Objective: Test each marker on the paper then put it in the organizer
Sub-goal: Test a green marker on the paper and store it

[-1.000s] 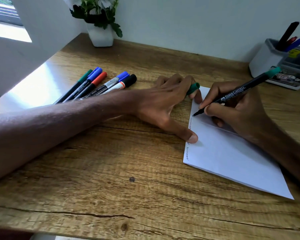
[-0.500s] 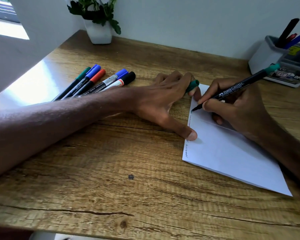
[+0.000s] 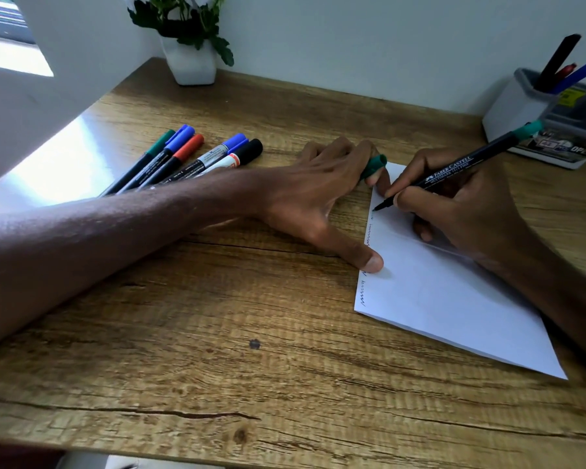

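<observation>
- The desk [image 3: 217,333] shows no change from a second ago, apart from a slight shift of the view.
- The paper [image 3: 454,299] lies where it lay, at the desk's right side, so it is pinned well enough for the stroke.
- The left hand [image 3: 318,198] stays put: its thumb presses the paper's left edge and its fingers pinch the green cap [image 3: 374,165].
- The right hand [image 3: 460,211] is clamped on the marker [image 3: 454,169] in a writing grip and has crept away from the person, along that left edge.
- The organizer [image 3: 511,106] at the far right corner holds the same three pens as before; this marker is not yet among them.
- The spare markers [image 3: 197,157] lie capped and untouched behind the left arm, still waiting for their test.
- The marker's tip now touches the paper nearer its far corner than half a second ago.
- The squiggles [image 3: 369,236] run up the edge towards the tip, though the newest marks look faint. I judge the test nearly done, with capping next.
</observation>
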Demonstrator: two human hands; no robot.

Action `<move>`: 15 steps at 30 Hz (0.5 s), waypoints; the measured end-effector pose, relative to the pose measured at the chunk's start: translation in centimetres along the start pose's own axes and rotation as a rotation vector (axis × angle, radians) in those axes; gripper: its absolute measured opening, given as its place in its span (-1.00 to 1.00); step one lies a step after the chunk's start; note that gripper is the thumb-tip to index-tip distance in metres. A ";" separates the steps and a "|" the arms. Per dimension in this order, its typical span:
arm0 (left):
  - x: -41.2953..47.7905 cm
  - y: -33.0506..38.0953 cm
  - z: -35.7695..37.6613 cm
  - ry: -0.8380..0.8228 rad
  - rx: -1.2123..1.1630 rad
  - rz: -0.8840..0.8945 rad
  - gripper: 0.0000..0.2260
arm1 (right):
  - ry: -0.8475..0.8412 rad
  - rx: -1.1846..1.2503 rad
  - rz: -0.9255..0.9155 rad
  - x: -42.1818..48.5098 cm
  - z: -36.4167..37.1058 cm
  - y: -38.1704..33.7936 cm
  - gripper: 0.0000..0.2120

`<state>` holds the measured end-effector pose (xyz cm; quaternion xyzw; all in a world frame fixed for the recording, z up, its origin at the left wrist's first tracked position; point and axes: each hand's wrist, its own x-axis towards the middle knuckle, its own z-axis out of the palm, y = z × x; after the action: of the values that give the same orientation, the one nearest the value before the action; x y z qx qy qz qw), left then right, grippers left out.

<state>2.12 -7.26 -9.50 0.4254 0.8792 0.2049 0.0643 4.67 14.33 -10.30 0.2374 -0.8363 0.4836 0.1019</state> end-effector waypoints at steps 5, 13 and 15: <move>0.1 0.0 0.0 0.001 0.008 0.002 -0.24 | 0.006 -0.005 0.006 0.1 0.0 0.0 -0.92; 0.0 0.1 -0.1 0.000 -0.018 -0.024 -0.34 | 0.030 -0.005 0.017 0.1 0.1 0.0 -0.91; 0.0 0.0 0.0 -0.007 -0.038 -0.053 -0.41 | 0.026 -0.003 0.015 0.1 0.0 0.1 -0.91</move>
<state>2.10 -7.24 -9.45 0.4013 0.8859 0.2181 0.0811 4.54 14.30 -10.30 0.2245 -0.8375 0.4860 0.1097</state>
